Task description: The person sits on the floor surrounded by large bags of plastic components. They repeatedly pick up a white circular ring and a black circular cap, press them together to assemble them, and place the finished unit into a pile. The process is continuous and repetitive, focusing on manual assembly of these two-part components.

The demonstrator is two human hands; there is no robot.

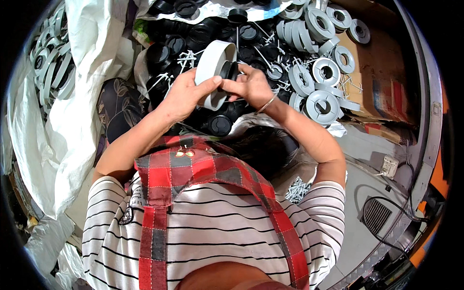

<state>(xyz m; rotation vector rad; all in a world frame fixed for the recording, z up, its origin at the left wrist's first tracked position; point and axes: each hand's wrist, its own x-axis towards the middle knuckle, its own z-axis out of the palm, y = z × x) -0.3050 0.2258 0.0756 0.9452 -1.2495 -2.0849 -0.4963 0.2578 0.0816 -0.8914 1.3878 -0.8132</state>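
Above my lap, my left hand (184,95) grips a wide pale-grey plastic ring (207,63) by its near side, thumb over the rim. My right hand (253,89) is closed on a black round plastic cap (229,71) set at the ring's right-hand opening. Whether the cap is seated in the ring or only held against it I cannot tell. Both thumbs nearly meet at the cap's lower edge. Beneath and beyond my hands lies a heap of black round caps (221,124) with thin white plastic sprigs (186,60) scattered among them.
Grey plastic rings (323,107) are piled at the right beside a cardboard sheet (379,92). More rings (53,72) lie at the far left behind a white woven sack (82,104). Small screws (298,189) sit by my right elbow. A socket (389,166) and a black cable (401,209) are further right.
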